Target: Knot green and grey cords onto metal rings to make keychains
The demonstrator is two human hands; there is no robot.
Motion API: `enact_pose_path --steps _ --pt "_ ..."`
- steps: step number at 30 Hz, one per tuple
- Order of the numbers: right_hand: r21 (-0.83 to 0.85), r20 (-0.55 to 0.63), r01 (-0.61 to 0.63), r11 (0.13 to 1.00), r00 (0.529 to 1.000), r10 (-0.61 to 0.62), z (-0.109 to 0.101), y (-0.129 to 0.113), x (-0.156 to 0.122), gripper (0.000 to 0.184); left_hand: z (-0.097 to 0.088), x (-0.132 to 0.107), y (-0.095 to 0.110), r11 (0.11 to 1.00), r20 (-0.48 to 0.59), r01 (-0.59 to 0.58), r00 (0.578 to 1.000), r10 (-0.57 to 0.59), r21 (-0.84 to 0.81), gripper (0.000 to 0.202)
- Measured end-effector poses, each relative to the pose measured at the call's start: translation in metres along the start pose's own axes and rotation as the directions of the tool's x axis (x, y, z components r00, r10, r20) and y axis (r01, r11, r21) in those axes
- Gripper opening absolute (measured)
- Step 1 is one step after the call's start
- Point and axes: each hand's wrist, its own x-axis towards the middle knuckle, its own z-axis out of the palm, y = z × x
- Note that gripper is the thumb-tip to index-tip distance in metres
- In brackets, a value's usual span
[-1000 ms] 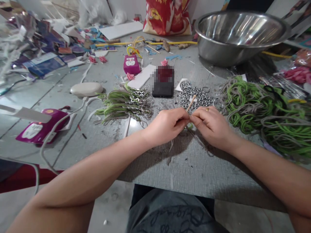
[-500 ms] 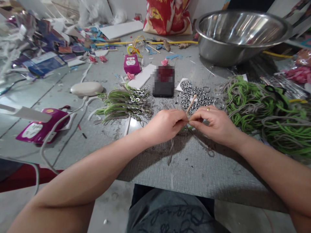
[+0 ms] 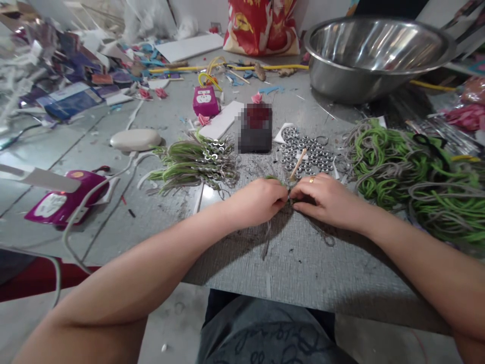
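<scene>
My left hand (image 3: 257,203) and my right hand (image 3: 326,203) meet fingertip to fingertip above the table, both closed in a pinch on a green and grey cord (image 3: 266,241). Its grey end hangs down below my left hand; the part between my fingers is mostly hidden. A small wooden stick (image 3: 298,164) lies just beyond my fingertips, by a spread of metal rings (image 3: 303,146). Left of my hands is a row of cord pieces (image 3: 182,164) with metal rings at one end. To the right lies a big heap of green and grey cords (image 3: 428,182).
A steel basin (image 3: 341,83) stands at the back right beside a red bag (image 3: 261,30). A dark phone (image 3: 255,139) lies ahead. Purple power sockets (image 3: 71,197), a white oval device (image 3: 135,138) and cables occupy the left. Scraps (image 3: 71,96) cover the back left.
My hands have shifted slightly, the right one lower and a bit left, fingers still together on the cord. The wooden stick shows more fully past my fingertips.
</scene>
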Motion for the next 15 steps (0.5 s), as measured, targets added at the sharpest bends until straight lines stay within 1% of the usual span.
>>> enact_pose_path --steps 11,15 --pt "0.020 -0.045 -0.028 0.999 0.999 0.029 0.0027 -0.0014 0.0015 0.007 0.0064 0.0004 0.0011 0.997 -0.018 0.050 0.999 -0.049 0.059 0.019" --pt "0.068 -0.066 -0.030 0.997 0.997 0.034 0.0001 -0.0020 0.0017 0.007 0.0076 0.0003 0.0014 0.997 -0.046 0.055 0.998 -0.052 0.055 0.020"
